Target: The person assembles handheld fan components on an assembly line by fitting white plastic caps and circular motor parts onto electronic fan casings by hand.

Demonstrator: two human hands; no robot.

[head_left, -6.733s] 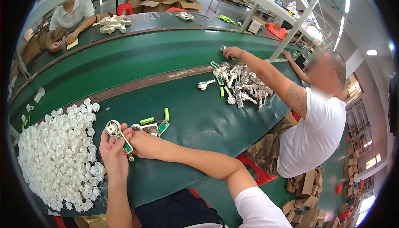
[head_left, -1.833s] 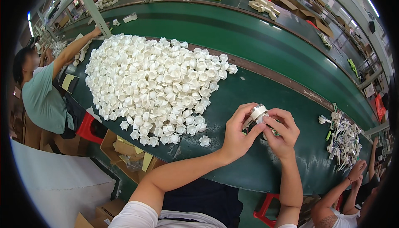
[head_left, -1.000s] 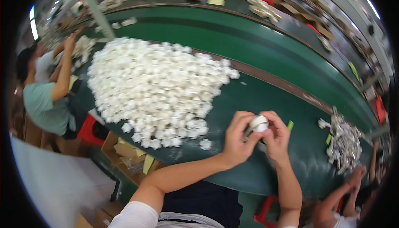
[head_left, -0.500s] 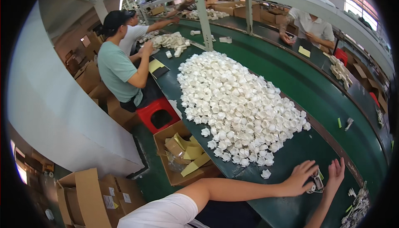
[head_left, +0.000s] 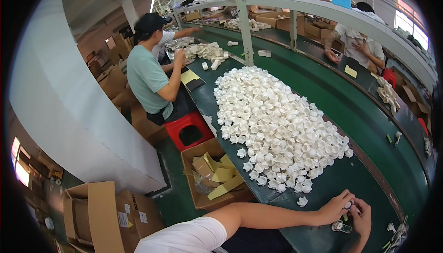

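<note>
At the near right of the green bench, my left hand (head_left: pixel 333 210) is closed, its fingertips on a small round pale part (head_left: pixel 348 204). My right hand (head_left: pixel 362 218) meets it from the other side, fingers curled round the same part. The fingers cover most of this part, so its kind cannot be made out. Just below my hands lies a small metal assembly (head_left: pixel 342 227) with a round white piece at one end, touched by neither hand. One loose white flower-shaped cup (head_left: pixel 302 202) rests left of my left hand.
A large heap of white flower-shaped cups (head_left: pixel 281 128) covers the bench ahead. Small metal parts (head_left: pixel 398 238) are piled at the right. A carton of yellow scraps (head_left: pixel 196 199) and a red stool (head_left: pixel 189 129) stand on the left. Co-workers sit beyond; a shelf post (head_left: pixel 242 20) rises behind the heap.
My hands, apart with fingers stretched around the metal assembly before, have come together on the small round part. The whole view has shifted slightly.
</note>
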